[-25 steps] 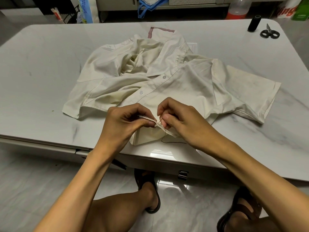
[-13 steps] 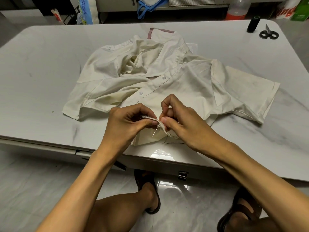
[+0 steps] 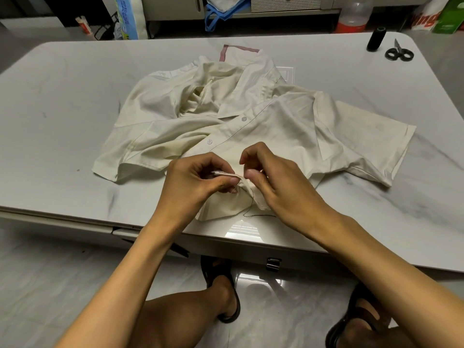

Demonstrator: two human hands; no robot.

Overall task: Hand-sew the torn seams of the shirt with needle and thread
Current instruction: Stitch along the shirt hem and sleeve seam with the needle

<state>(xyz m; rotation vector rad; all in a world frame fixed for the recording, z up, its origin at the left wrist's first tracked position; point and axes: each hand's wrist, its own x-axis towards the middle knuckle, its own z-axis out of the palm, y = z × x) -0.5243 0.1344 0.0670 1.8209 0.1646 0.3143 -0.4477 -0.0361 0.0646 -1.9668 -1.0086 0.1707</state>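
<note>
The left hand (image 3: 198, 182) pinches the shirt's (image 3: 276, 126) folded seam edge (image 3: 226, 174). The right hand (image 3: 278, 187) pinches it just beside. The needle is not discernible. Slack thread (image 3: 252, 204) hangs below the fingertips and may tangle. The close pinches risk a pricked finger.

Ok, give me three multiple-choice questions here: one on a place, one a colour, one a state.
1. Where are the scissors? A) far right table corner, by the thread spool B) at the near edge C) on the floor
2. Colour of the thread trailing from the seam? A) white B) dark C) red
3. The left hand is: A) lying flat B) pinching the shirt edge C) holding scissors
Answers: A, they lie beside the spool; B, a dark strand crosses pale cloth; B, thumb and fingers squeeze the fold.
</note>
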